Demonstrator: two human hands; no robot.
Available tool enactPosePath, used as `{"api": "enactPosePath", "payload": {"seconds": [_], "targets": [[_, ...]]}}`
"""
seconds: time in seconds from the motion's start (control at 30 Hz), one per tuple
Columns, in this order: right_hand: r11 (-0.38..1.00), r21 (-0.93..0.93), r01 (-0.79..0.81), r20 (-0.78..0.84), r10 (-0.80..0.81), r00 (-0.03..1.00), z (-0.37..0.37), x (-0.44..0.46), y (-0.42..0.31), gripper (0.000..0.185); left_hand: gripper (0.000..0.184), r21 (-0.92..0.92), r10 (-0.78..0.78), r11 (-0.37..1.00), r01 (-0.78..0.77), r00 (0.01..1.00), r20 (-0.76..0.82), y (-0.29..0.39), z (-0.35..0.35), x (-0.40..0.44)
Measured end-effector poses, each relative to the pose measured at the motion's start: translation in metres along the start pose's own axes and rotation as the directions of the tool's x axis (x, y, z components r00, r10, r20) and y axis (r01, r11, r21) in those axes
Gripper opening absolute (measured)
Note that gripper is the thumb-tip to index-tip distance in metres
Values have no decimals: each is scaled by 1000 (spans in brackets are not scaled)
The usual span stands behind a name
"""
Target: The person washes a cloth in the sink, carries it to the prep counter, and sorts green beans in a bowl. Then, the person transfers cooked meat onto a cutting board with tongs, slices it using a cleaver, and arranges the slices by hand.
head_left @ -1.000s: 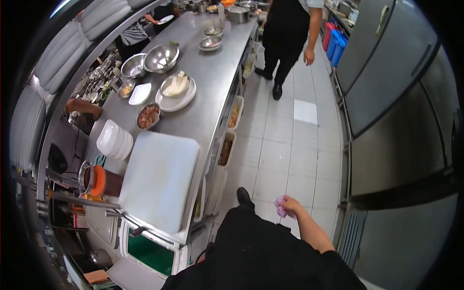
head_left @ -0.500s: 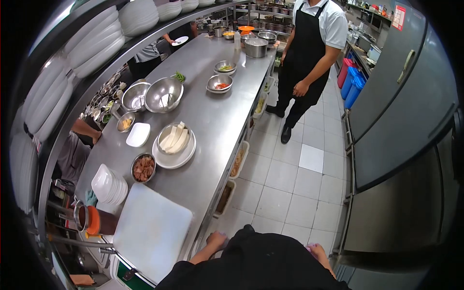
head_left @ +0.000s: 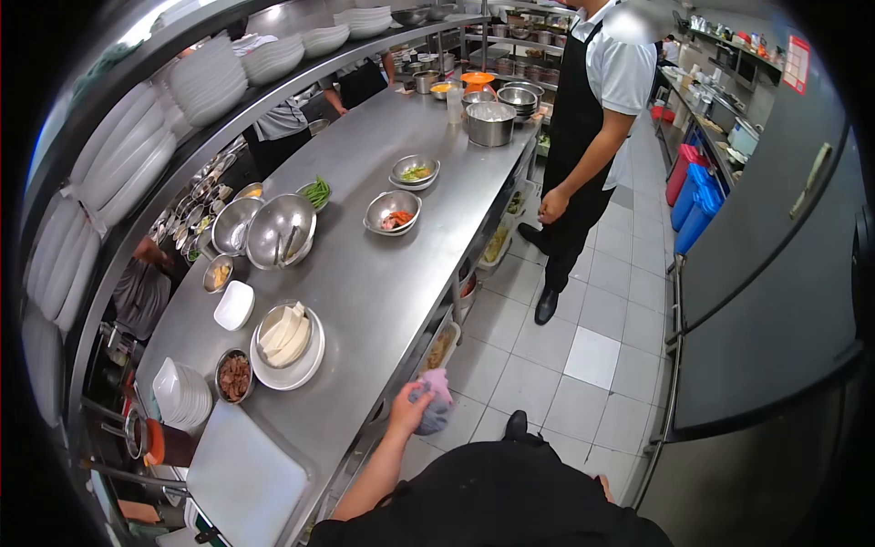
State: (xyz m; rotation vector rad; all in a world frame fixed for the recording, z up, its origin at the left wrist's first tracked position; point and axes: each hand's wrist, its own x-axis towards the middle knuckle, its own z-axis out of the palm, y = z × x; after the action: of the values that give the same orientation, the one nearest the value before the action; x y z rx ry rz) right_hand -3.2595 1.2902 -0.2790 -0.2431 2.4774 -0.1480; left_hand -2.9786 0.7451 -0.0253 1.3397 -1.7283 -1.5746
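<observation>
Cloth [head_left: 437, 416] now in left hand [head_left: 407, 409]

Looks forward and down from head height through one wide, round-edged view, close to the near end of the tabletop [head_left: 369, 287], facing along its length, with tiled floor [head_left: 483, 365] at right.

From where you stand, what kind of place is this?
Probably a restaurant kitchen: there's a long steel table with bowls of food, stacked white dishes on a shelf, and a person in a black apron.
</observation>
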Motion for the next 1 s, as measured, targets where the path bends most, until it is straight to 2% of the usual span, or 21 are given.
{"api": "enactPosePath", "payload": {"seconds": [0.03, 0.1, 0.13, 0.17, 0.23, 0.3, 0.4, 0.43, 0.5, 0.53, 0.57, 0.63, 0.67, 0.7, 0.77, 0.83, 0.9, 0.93, 0.97, 1.0], "targets": [[999, 38, -28, -16, 28, 999, -33, 26, -28, 43, 46, -86, -9, 996, 6, 999, -36, 14, 3, 11], [993, 102, 66, -80, -58, 995, -92, 79, -85, 39, 45, -100, 0, 995, -16, 988, -154, 89, 7, 10], [981, 141, 136, -128, -119, 985, -118, 109, -112, 39, 44, -16, 90, 995, -96, 970, -228, 102, 4, 21], [966, 223, 131, -99, -112, 989, -148, 131, -146, 37, 44, 76, 180, 983, -165, 939, -292, 112, 0, 30], [936, 215, 278, -153, -249, 956, -221, 145, -223, 36, 42, 27, 148, 988, -150, 911, -384, 169, -3, 30], [889, 212, 406, -195, -369, 909, -288, 155, -297, 35, 43, 204, 244, 966, -161, 834, -494, 178, -17, 47], [754, 267, 600, -262, -542, 798, -384, 149, -407, 33, 43, 179, 188, 979, -101, 793, -580, 187, -31, 73], [669, 265, 694, -319, -619, 718, -414, 140, -441, 31, 43, 175, 183, 980, -97, 792, -583, 183, -33, 84], [493, 283, 822, -392, -723, 569, -465, 131, -510, 28, 46, 446, 308, 895, -18, 747, -589, 164, -32, 113], [409, 307, 859, -412, -757, 508, -485, 134, -542, 27, 53, 565, 332, 824, 43, 771, -543, 137, -33, 135], [287, 416, 863, -432, -773, 465, -500, 139, -574, 23, 53, 557, 332, 830, 36, 771, -544, 135, -24, 143], [121, 549, 827, -466, -777, 423, -543, 113, -635, 17, 59, 656, 307, 697, 291, 705, -639, 133, -1, 161], [90, 507, 857, -518, -763, 386, -561, 106, -663, 15, 62, 606, 254, 740, 291, 713, -653, 131, -2, 168], [34, 602, 798, -504, -758, 413, -578, 98, -689, 16, 62, 596, 249, 751, 286, 712, -656, 132, 1, 174], [-21, 601, 799, -522, -767, 373, -601, 105, -739, 17, 61, 629, 297, 721, 291, 689, -661, 137, 0, 175], [-101, 611, 785, -524, -795, 305, -613, 117, -786, 18, 60, 626, 278, 714, 314, 693, -665, 145, -1, 175], [-90, 664, 743, -445, -845, 296, -613, 128, -822, 25, 60, 618, 246, 704, 350, 696, -675, 144, -5, 177], [-6, 442, 897, -506, -828, 244, -608, 146, -839, 33, 62, 603, 235, 729, 325, 707, -667, 142, -6, 176], [81, 184, 980, -551, -817, 171, -599, 169, -852, 42, 63, 585, 225, 753, 302, 718, -659, 141, -6, 173], [73, 192, 979, -538, -826, 167, -588, 180, -861, 42, 63, 578, 214, 751, 319, 711, -670, 139, -5, 171]]}}
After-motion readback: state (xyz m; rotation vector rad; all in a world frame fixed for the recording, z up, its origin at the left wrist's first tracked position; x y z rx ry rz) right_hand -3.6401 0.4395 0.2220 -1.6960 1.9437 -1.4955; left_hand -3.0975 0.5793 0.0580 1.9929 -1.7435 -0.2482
